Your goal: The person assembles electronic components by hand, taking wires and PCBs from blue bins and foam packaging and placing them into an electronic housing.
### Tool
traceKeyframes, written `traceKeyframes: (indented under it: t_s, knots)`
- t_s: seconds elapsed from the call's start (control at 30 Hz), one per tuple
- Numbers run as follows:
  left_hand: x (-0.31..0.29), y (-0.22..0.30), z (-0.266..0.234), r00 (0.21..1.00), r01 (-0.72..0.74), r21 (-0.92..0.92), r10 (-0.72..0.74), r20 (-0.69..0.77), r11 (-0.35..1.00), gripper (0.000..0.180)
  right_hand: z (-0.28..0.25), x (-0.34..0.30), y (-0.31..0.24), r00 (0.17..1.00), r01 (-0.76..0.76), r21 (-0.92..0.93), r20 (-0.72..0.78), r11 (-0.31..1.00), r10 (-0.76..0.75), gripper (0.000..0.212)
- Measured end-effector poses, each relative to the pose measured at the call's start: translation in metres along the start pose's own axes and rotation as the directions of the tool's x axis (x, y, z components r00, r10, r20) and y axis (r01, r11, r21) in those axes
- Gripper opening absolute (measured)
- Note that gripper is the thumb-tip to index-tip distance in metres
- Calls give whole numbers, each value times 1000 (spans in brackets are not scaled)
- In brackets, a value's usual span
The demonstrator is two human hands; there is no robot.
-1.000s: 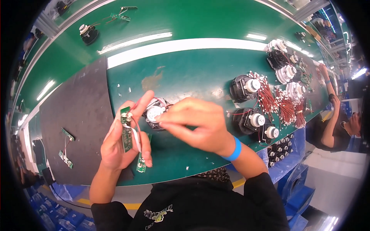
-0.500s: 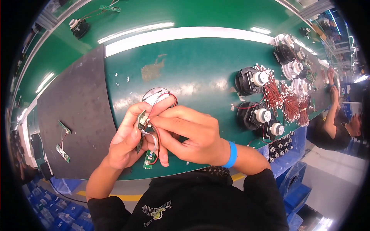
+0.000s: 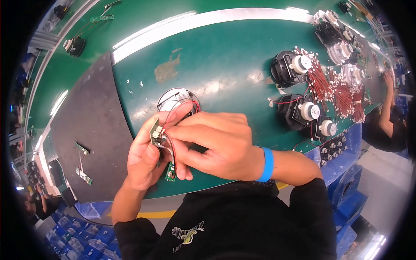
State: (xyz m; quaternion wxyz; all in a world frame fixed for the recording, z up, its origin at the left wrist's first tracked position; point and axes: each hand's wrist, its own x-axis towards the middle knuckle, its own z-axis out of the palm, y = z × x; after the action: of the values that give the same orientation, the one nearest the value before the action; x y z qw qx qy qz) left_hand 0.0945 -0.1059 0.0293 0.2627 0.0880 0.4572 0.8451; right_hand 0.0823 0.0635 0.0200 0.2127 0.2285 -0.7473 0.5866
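Observation:
My left hand [image 3: 145,162] is closed on a small green circuit board [image 3: 154,130], which stands on edge between thumb and fingers. White connectors sit on the board's face. My right hand [image 3: 225,145], with a blue band at its wrist, pinches the end of some thin wires [image 3: 174,149] against those connectors. The fingertips partly cover the plug there. A second small board [image 3: 170,174] hangs below on wires, beside my left fingers. Just beyond both hands lies a round white-and-black motor unit [image 3: 171,97], partly hidden, with red and black leads running toward the held board.
On the green table [image 3: 216,56], several black units with white motors [image 3: 309,111] stand at the right, beside bundles of red-brown wires [image 3: 342,97]. A dark mat [image 3: 93,130] at left bears a wired board pair [image 3: 82,162]. Another person's arm [image 3: 388,104] shows far right.
The whole view has shifted and tilted slightly. Both hands keep nearly the same pose at the board, and the right fingertips stay at its connectors.

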Motion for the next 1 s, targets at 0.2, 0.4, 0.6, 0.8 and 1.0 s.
traceKeyframes:
  t_s: [0.2,0.4,0.6,0.8,1.0]
  knots:
    - [1,0,4,999,26,54,-24,-29,998,71,-2,-4,2,1000,2,15,-21,1000,-1,19]
    - [1,-1,6,997,-19,165,31,-74,986,74,-3,-2,2,999,17,-19,-38,1000,-18,18]
    - [-2,-4,3,994,-61,161,74,-77,985,73,-2,-3,7,998,56,-51,-19,997,-57,18]
    - [-2,-7,5,981,-102,258,140,-133,961,75,-6,3,4,997,31,-119,-66,992,-39,17]
    - [0,-7,4,983,-95,253,130,-128,963,74,-6,-1,8,1000,10,-41,-21,999,-10,16]
